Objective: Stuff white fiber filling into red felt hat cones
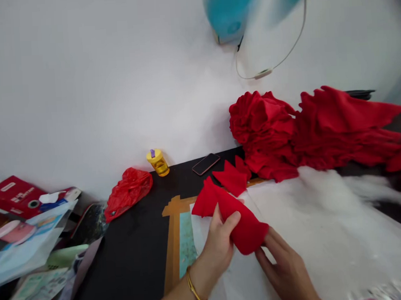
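A red fabric piece with a pointed, jagged far end is held above the white sheet. My left hand grips its left side, thumb on top and the other fingers partly hidden behind the cloth. At the near right corner, the fingertips of my right hand pinch the fabric's edge. Just beyond lies another pointed red cloth piece. White fluffy stuffing, blurred, rests on the white sheet to the right.
Large heaps of red fabric stand against the wall. A phone, a yellow-lidded jar and a red plastic bag are along the back of the black table. Papers and packages crowd the left; a cable hangs above.
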`<state>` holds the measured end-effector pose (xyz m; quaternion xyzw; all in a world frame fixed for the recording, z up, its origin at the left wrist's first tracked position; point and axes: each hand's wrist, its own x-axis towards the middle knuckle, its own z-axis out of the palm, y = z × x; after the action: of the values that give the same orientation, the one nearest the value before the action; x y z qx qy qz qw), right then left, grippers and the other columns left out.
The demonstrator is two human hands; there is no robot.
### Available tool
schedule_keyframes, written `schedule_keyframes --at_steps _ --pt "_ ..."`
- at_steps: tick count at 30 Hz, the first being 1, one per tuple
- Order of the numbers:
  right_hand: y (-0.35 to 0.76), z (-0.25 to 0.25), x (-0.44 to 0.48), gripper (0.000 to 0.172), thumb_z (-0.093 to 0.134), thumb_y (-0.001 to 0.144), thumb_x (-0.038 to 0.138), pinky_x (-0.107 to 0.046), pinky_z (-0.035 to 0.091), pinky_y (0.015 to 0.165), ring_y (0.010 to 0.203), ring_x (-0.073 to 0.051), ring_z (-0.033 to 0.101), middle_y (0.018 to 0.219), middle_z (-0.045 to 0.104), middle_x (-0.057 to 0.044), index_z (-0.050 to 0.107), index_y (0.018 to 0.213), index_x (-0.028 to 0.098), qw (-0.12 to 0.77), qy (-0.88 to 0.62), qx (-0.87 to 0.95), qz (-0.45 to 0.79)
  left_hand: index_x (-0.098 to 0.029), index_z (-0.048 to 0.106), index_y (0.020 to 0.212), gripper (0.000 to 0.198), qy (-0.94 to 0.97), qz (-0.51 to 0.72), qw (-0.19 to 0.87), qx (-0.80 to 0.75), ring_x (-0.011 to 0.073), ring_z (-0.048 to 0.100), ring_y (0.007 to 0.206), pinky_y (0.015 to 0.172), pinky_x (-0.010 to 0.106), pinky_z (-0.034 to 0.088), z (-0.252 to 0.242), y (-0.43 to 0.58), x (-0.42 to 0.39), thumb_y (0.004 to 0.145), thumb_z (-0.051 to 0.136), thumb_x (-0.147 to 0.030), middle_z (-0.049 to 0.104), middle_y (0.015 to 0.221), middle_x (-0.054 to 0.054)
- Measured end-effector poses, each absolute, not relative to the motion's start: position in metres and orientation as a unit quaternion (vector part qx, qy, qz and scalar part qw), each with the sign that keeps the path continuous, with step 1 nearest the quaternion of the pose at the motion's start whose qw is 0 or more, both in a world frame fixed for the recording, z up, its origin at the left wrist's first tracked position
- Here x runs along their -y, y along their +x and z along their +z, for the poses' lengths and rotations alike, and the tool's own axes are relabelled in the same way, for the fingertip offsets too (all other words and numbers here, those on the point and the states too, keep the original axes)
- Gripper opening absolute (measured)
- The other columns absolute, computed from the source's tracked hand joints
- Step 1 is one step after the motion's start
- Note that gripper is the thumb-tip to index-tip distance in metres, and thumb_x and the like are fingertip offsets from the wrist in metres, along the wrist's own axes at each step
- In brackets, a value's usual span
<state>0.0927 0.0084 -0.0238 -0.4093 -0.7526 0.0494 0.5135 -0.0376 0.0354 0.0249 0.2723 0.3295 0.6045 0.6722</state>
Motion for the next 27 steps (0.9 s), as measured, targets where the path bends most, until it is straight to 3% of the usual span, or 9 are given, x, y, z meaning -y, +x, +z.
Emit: schedule_keyframes --at_steps 4,7,9,14,18,22,27 --pt "0.085 -0.025 -0.001 0.035 0.047 0.091 0.01 -0.028 0.059 0.087 0.105 -0.021 0.068 0.112 0.069 -0.013 0.058 0.123 0.017 0.496 -0.36 0.786 0.076 -0.02 0.06 0.12 0.053 0.259 0.589 0.66 -0.387 0.0166 0.066 0.076 0.072 0.027 0.052 0.024 -0.032 -0.037 0.072 0.081 -0.026 0.07 0.09 0.004" --pt "0.091 -0.02 0.004 0.038 0.048 0.092 0.01 -0.029 0.055 0.095 0.118 -0.021 0.062 0.124 0.065 -0.012 0.057 0.127 0.02 0.479 -0.342 0.8 0.119 -0.02 0.061 0.117 0.052 0.224 0.611 0.64 -0.409 0.0198 0.069 0.082 0.078 0.031 0.054 0.028 -0.04 -0.046 0.07 0.082 -0.028 0.072 0.097 0.006" --pt "0.101 -0.016 0.004 0.033 0.048 0.093 0.011 -0.027 0.056 0.092 0.113 -0.019 0.064 0.121 0.066 -0.01 0.059 0.122 0.023 0.494 -0.364 0.777 0.143 -0.021 0.063 0.115 0.05 0.176 0.619 0.65 -0.404 0.0214 0.07 0.086 0.083 0.033 0.055 0.03 -0.047 -0.052 0.07 0.082 -0.031 0.072 0.101 0.007" --pt "0.113 -0.01 -0.007 0.015 0.053 0.094 0.019 -0.022 0.058 0.067 0.08 -0.016 0.069 0.092 0.07 -0.005 0.064 0.104 0.023 0.523 -0.452 0.698 0.185 -0.018 0.059 0.12 0.054 0.105 0.605 0.679 -0.403 0.0238 0.07 0.084 0.082 0.04 0.057 0.028 -0.053 -0.059 0.073 0.079 -0.036 0.071 0.108 0.011" --pt "0.096 -0.011 -0.011 0.027 0.052 0.093 0.017 -0.026 0.06 0.074 0.084 -0.018 0.071 0.098 0.072 -0.007 0.064 0.117 0.022 0.517 -0.415 0.727 0.179 -0.018 0.057 0.121 0.055 0.169 0.611 0.664 -0.396 0.0231 0.069 0.083 0.082 0.039 0.057 0.025 -0.038 -0.048 0.074 0.079 -0.036 0.071 0.102 0.009" --pt "0.081 -0.012 -0.007 0.028 0.045 0.093 0.014 -0.028 0.061 0.08 0.098 -0.022 0.071 0.106 0.072 -0.012 0.068 0.108 0.02 0.512 -0.384 0.736 0.219 -0.018 0.057 0.119 0.051 0.281 0.59 0.641 -0.403 0.0208 0.067 0.088 0.081 0.031 0.055 0.018 -0.025 -0.029 0.074 0.079 -0.026 0.07 0.1 0.008" --pt "0.095 -0.017 0.004 0.026 0.049 0.094 0.019 -0.032 0.057 0.092 0.107 -0.023 0.068 0.115 0.071 -0.01 0.066 0.114 0.022 0.475 -0.363 0.752 0.278 -0.018 0.051 0.127 0.061 0.314 0.562 0.655 -0.397 0.0216 0.066 0.091 0.083 0.034 0.053 0.01 -0.032 -0.027 0.073 0.079 -0.021 0.07 0.106 0.009"
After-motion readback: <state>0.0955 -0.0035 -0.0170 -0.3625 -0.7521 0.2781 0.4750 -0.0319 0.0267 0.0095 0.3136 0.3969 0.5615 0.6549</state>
